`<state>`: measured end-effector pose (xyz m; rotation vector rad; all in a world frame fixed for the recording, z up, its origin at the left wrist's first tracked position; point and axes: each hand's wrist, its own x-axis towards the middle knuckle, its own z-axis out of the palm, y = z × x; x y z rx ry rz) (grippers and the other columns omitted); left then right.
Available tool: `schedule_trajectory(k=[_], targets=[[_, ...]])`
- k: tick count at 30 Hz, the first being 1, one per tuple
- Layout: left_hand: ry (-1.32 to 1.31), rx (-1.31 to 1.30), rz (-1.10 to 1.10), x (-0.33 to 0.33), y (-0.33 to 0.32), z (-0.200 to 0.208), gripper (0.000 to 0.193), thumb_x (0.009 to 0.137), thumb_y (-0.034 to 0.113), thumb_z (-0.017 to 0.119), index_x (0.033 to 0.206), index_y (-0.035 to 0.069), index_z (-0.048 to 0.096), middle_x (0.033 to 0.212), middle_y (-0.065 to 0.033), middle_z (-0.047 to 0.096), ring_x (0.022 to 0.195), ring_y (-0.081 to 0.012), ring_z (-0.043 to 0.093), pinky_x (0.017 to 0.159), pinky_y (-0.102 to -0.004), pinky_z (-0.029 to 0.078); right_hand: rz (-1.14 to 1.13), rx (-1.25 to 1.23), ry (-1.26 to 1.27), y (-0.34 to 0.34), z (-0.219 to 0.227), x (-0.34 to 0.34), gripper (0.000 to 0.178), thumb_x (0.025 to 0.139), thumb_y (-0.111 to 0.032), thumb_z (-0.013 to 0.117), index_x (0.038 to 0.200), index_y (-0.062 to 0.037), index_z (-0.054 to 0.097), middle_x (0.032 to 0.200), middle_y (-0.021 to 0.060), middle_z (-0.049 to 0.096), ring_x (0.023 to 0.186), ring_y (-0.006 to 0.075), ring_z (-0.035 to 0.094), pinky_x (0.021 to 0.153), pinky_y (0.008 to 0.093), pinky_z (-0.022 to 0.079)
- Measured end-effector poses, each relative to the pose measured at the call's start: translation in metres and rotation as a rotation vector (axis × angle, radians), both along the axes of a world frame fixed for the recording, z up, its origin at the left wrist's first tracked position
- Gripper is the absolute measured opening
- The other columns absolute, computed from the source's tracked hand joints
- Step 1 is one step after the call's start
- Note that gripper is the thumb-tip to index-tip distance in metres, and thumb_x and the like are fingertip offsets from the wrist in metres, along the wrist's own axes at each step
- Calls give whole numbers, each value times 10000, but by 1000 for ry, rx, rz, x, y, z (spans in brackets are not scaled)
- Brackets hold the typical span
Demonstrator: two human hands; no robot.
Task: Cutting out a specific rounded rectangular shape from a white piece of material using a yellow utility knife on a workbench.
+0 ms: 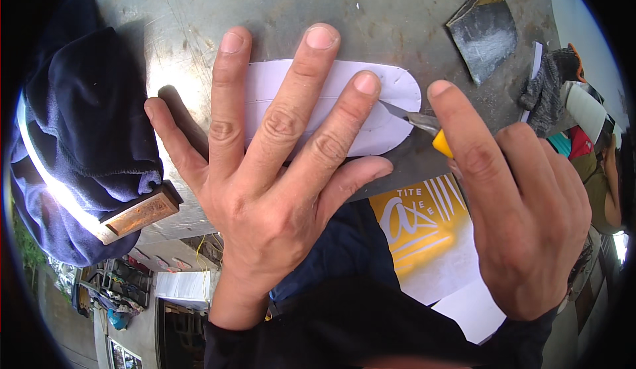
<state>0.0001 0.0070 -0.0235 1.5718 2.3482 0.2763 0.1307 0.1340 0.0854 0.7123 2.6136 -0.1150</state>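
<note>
White sheet (397,84) with a rounded right end lies on the metal table (391,34), near the middle of its near edge. The left hand (265,197) lies over it, fingers spread wide. The right hand (523,210) has its fingers closed around a yellow-handled knife (424,122), the grip partly hidden; the blade's tip is at the sheet, just beside the left index fingertip. Dark blue cloth (93,117) covers the table's left edge, with a brown block (142,213) by the near left corner. Sandpaper (487,38) lies toward the far right corner.
</note>
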Motion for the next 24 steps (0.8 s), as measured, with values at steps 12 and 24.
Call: schedule_trajectory(k=[12, 24], targets=[[-62, 93, -85, -5, -1, 12, 789, 713, 653, 746, 1335, 169, 710, 1426, -27, 652, 1458, -352, 454, 1252, -518, 100, 23, -2, 44, 2, -5, 5, 489, 812, -96, 765, 1298, -130, 715, 733, 30, 416, 622, 189, 496, 552, 343, 407], [-54, 95, -75, -3, -1, 13, 697, 698, 612, 803, 1278, 230, 754, 1452, -40, 631, 1465, -348, 436, 1250, -525, 108, 31, 8, 72, 2, -8, 5, 486, 812, -90, 761, 1294, -130, 716, 732, 27, 425, 625, 188, 496, 556, 339, 408]])
